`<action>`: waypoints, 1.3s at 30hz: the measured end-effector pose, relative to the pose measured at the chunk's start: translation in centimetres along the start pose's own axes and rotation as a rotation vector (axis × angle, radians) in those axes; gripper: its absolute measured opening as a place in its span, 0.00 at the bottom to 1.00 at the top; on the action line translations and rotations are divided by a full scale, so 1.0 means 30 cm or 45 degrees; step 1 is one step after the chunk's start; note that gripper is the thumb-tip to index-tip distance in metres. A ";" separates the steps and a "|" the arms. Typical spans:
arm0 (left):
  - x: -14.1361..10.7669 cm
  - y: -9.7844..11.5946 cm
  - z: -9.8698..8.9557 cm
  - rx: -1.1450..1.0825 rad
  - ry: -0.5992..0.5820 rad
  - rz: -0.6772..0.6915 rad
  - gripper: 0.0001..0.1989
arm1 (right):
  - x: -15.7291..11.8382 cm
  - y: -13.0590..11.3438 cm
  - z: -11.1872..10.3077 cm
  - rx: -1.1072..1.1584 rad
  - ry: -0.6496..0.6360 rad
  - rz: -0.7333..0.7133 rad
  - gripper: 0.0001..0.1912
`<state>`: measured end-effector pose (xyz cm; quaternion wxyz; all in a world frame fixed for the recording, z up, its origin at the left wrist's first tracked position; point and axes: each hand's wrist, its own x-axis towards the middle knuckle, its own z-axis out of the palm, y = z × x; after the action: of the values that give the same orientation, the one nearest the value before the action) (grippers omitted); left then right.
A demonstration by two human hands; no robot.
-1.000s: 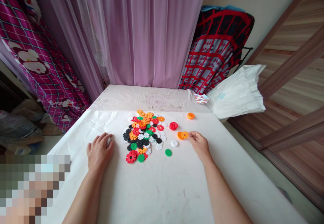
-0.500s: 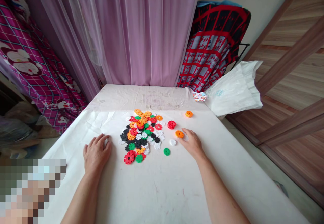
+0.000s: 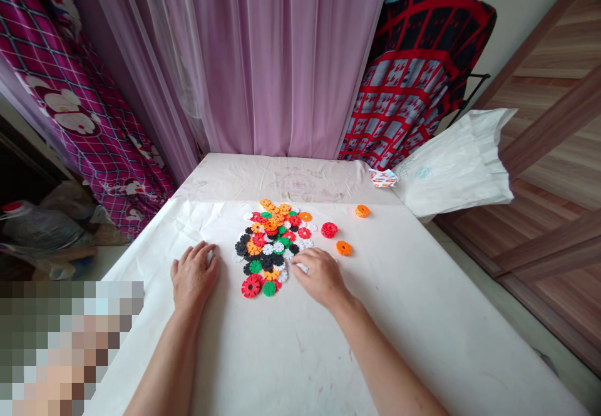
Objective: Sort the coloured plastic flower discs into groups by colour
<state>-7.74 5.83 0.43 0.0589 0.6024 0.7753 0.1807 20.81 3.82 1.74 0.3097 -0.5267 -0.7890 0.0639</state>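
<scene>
A loose pile of flat, notched plastic discs (image 3: 268, 248) in black, white, green, red and orange lies on the white-covered table. My right hand (image 3: 320, 275) is at the pile's right edge, thumb and fingers closed on a white disc (image 3: 302, 268). Beyond that hand are an orange disc stack (image 3: 344, 249), a red stack (image 3: 329, 230) and another orange stack (image 3: 362, 211). Left of the pile, my left hand (image 3: 195, 275) rests on the table with its fingers apart, apparently holding nothing. The surface under my right hand is hidden.
At the table's (image 3: 263, 359) back right corner are a small patterned paper box (image 3: 384, 178) and a white bag (image 3: 460, 168). Purple curtains (image 3: 282, 59) hang behind. A plastic bottle (image 3: 40, 225) stands beyond the left edge.
My right hand has moved left from the orange stack to the pile's edge and closed on a white disc. It now covers where single white and green discs lay. The whole view has shifted slightly.
</scene>
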 end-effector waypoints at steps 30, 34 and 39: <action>-0.006 0.007 -0.002 -0.052 0.018 -0.022 0.19 | 0.060 -0.047 0.041 -0.210 -0.258 -0.153 0.08; -0.007 0.008 -0.004 -0.034 0.022 -0.007 0.20 | 0.003 0.102 -0.030 -0.004 0.105 0.118 0.13; -0.002 0.004 -0.004 -0.011 0.017 0.000 0.20 | -0.082 0.357 -0.116 0.328 0.552 0.907 0.19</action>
<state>-7.66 5.77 0.57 0.0564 0.6009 0.7749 0.1878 31.85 5.59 -1.10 0.4900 -0.7243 -0.4604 0.1527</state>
